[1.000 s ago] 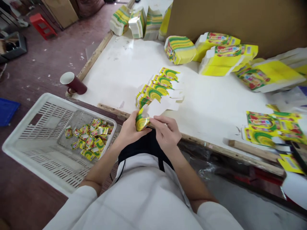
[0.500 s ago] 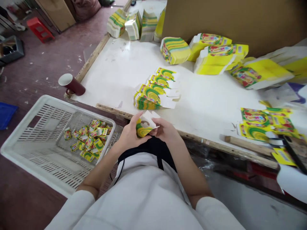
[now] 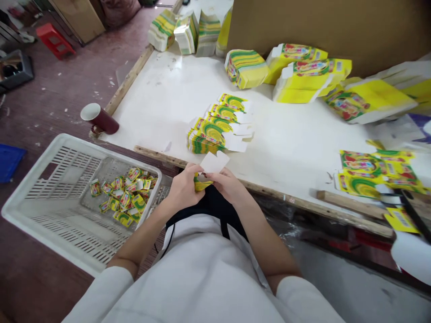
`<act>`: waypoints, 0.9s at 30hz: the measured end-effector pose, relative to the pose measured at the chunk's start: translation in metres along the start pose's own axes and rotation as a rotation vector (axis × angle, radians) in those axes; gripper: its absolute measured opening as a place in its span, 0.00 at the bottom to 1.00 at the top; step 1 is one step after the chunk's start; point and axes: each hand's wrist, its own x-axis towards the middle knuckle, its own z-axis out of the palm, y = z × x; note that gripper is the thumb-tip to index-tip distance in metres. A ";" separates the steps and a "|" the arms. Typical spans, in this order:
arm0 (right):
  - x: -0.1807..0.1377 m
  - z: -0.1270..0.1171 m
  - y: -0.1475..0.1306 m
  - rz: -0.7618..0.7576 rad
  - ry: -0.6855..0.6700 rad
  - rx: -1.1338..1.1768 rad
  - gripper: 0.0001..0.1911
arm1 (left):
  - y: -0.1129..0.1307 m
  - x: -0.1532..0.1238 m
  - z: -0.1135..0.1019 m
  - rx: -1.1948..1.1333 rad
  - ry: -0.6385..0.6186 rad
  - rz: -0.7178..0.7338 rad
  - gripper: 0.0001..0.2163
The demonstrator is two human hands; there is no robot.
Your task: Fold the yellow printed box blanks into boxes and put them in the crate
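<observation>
Between my hands, just off the table's near edge, is a small yellow and green carton [image 3: 214, 162] with its white inner flap standing up. My left hand [image 3: 185, 188] is closed round the carton's left side. On the right, the fingers of my right hand [image 3: 228, 185] pinch the carton near the base of the white flap. Much of the carton is hidden by my fingers. Just beyond it, a fanned stack of flat yellow and green cartons [image 3: 212, 134] lies on the white table [image 3: 286, 134].
To the left stands a white plastic crate [image 3: 50, 179] with several small folded cartons [image 3: 126, 197] in it. A dark red mug [image 3: 104, 122] lies tilted at the table's corner. Bundles of cartons [image 3: 247, 69] line the back; more flat cartons [image 3: 360, 168] and a wooden strip [image 3: 350, 204] are right.
The carton's open side has turned, and its white flap now stands higher toward the table. My right hand has shifted slightly left and closer to my left hand.
</observation>
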 end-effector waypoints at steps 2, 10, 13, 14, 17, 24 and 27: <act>0.002 -0.004 0.003 -0.055 -0.053 -0.114 0.20 | -0.004 0.000 -0.001 0.002 -0.019 -0.028 0.25; -0.015 0.008 0.020 -0.511 -0.074 -0.833 0.33 | -0.019 0.003 0.015 -0.017 -0.163 0.000 0.25; -0.011 0.004 0.024 -0.586 0.033 -0.884 0.28 | -0.017 0.004 0.017 -0.032 -0.011 -0.112 0.31; -0.009 0.000 0.024 -0.598 0.096 -0.855 0.27 | -0.016 0.003 0.016 -0.041 0.063 -0.197 0.36; -0.003 -0.012 0.021 -0.635 0.299 -0.777 0.26 | -0.013 0.001 0.006 -0.211 0.191 -0.457 0.41; -0.008 -0.006 0.025 -0.775 0.136 -1.131 0.37 | -0.008 0.001 -0.010 -0.662 0.309 -0.641 0.20; -0.012 -0.008 0.019 -0.760 0.131 -1.170 0.31 | -0.007 0.004 -0.014 -0.674 0.333 -0.638 0.20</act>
